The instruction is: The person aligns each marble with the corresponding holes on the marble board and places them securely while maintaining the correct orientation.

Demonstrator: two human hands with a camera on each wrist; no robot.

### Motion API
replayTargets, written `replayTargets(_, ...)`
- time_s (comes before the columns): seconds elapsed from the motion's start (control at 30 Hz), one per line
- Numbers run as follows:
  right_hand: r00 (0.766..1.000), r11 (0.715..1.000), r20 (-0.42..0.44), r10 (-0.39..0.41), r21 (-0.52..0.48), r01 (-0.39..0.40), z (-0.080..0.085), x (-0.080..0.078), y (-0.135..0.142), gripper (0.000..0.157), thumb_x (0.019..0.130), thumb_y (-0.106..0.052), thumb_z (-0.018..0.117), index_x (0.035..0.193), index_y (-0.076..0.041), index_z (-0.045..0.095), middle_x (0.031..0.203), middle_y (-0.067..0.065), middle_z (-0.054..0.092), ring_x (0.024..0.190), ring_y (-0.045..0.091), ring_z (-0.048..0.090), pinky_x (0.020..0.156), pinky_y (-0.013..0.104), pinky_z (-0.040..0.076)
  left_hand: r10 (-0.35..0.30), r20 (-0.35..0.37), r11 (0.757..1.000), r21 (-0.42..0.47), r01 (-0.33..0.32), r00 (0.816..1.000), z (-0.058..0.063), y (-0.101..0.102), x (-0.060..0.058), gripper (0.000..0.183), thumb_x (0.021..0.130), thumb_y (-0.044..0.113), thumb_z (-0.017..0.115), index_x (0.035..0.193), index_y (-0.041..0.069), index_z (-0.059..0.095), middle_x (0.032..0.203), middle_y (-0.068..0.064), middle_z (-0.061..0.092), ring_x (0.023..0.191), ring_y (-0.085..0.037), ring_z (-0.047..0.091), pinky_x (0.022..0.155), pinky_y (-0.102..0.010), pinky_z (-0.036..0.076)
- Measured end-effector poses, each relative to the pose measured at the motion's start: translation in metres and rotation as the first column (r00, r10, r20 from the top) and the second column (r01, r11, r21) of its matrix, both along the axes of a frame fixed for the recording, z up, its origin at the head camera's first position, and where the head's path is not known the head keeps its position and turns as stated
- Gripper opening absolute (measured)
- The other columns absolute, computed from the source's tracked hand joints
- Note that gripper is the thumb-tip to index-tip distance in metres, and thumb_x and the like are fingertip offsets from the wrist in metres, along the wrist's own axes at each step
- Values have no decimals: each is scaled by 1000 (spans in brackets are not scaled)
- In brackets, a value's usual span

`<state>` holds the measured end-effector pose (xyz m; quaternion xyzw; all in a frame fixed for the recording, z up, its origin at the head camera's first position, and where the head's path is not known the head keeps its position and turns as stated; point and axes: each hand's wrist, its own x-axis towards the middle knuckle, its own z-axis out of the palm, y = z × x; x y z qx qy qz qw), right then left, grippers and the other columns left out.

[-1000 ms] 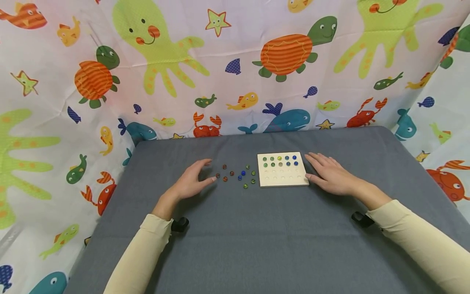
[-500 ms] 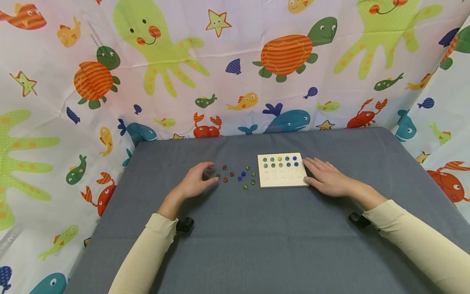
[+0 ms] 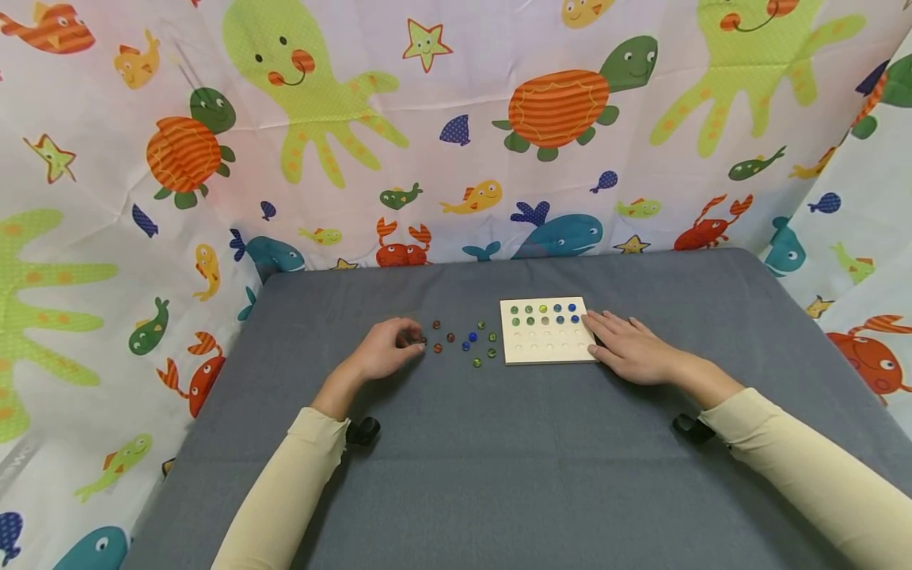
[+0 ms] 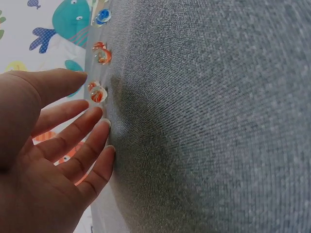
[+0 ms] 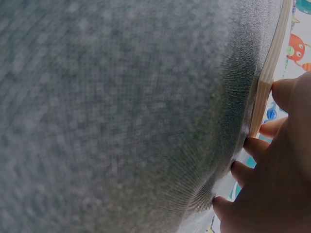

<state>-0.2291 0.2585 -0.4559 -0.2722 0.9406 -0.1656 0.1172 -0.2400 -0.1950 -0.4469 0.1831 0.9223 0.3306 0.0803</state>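
Close the empty, parted fingers of the left hand (image 3: 381,351) gently on the nearest marble (image 4: 98,94), while the right hand (outstretched, gripping nothing) (image 3: 632,348) steadies the board (image 3: 556,340)

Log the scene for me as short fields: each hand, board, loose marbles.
Left hand: thumb and fingers around the leftmost reddish marble; contact unclear
Right hand: touching the right edge of the board
Board: far two rows filled, near two rows unfilled
Loose marbles: reddish, blue and green, on grey cloth left of board
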Motion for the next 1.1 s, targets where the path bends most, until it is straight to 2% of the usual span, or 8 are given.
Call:
replayTargets(0.17, 1000, 1000, -6, -1, 5, 1, 0, 1, 0, 63, 111, -35, 43, 161, -3, 25, 166, 23, 23, 152, 48, 16, 114, 74, 10, 2, -15, 1000, -26, -2, 1000, -2, 2, -5, 28, 97, 13, 70, 121, 0, 69, 109, -12, 69, 90, -24, 63, 83, -43, 51)
replayTargets(0.4, 1000, 1000, -17, -1, -13, 1, -9, -3, 3, 64, 110, -39, 41, 162, -4, 25, 167, 21, 22, 153, 47, 16, 114, 73, 10, -18, -51, 999, -37, 17, 999, -5, 4, -10, 20, 95, 9, 72, 112, 0, 71, 98, -10, 69, 83, -21, 60, 79, -41, 50)
replayTargets(0.67, 999, 1000, 32, -10, 23, 9, -12, -7, 5, 65, 111, -39, 40, 163, -7, 20, 169, 17, 17, 155, 44, 11, 116, 72, 5, 7, -27, 999, -41, -8, 1000, -7, 7, -12, 10, 94, 10, 74, 101, 5, 72, 89, -5, 68, 78, -18, 59, 77, -37, 49)
replayTargets(1.1, 1000, 1000, 15, -10, 17, 10, -9, -4, 5, 66, 110, -44, 38, 164, -9, 21, 169, 17, 20, 155, 43, 14, 116, 72, 8, 48, 2, 998, 43, -48, 999, -7, 7, -8, 10, 96, 15, 73, 102, 6, 72, 90, -4, 71, 80, -17, 63, 79, -38, 51)
